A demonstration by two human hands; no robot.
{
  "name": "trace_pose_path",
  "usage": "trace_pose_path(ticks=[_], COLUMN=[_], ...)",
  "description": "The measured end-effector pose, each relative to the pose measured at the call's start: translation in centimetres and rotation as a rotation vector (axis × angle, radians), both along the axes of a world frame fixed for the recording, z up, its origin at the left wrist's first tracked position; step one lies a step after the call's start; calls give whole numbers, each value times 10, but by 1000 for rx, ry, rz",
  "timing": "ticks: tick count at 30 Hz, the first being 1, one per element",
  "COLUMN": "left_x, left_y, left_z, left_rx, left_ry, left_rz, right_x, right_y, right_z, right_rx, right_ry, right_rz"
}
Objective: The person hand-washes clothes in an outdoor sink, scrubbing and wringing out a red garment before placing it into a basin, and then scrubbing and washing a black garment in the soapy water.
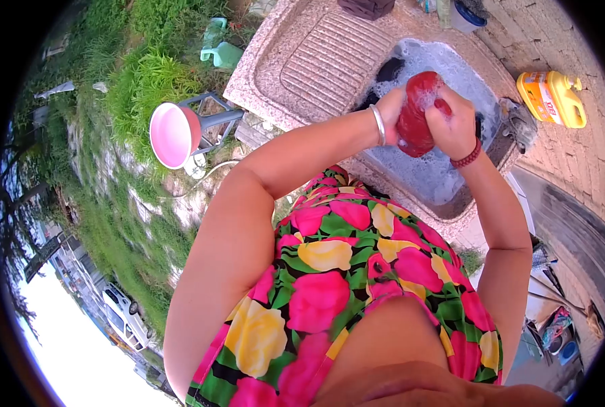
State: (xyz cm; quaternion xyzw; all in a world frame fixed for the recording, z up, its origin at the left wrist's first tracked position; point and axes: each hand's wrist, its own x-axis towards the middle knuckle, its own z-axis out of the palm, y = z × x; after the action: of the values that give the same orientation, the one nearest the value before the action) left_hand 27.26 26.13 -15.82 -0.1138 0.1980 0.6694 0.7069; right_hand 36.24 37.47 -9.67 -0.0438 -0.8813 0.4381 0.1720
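A bunched, wet red cloth (pixel 417 122) with suds on it is held over the basin of a speckled stone sink (pixel 445 216). On its left side my left hand (pixel 390 114), with a silver bangle at the wrist, grips the cloth. My right hand (pixel 453 125), with a red beaded bracelet, has its fingers curled round the cloth's right side. Beneath both hands lies soapy water (pixel 421 178), with a dark cloth (pixel 390 69) partly in it at the basin's left edge.
A ribbed washboard (pixel 336 61) adjoins the basin on the left. A yellow detergent jug (pixel 552 99) is by the brick wall, near a grey cloth (pixel 519 125) on the rim. A pink basin (pixel 172 136) and a green watering can (pixel 221 51) are at the left.
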Motion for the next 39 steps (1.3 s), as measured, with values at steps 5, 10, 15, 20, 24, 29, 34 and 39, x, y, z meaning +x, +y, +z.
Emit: trace_pose_path(ticks=[5, 10, 15, 20, 24, 29, 34, 39], left_x=[7, -5, 0, -7, -36, -104, -175, -232], left_y=[-5, -8, -46, -77, -127, -262, -448, -600], left_z=[-14, -80, -121, -82, -32, -5, -68, -161], left_rx=[-80, -301, -611, -568, -442, -351, -491, -1046], left_ry=[10, -61, 281, 471, 466, 453, 445, 16], left_rz=[-34, -154, 221, 546, 798, 1169, 1553, 1575], right_x=[0, -5, -2, 0, -21, -58, -78, -84], right_y=[4, 4, -21, -49, -67, -77, -121, -167], right_z=[-6, -85, -166, -131, -92, -115, -154, -193], right_rx=[91, 93, -412, -1357, -1317, -911, -460, -93], right_ry=[-37, -301, -585, -616, -499, -668, -583, -499], right_rz=[106, 23, -300, -188, 23, -179, -342, -278])
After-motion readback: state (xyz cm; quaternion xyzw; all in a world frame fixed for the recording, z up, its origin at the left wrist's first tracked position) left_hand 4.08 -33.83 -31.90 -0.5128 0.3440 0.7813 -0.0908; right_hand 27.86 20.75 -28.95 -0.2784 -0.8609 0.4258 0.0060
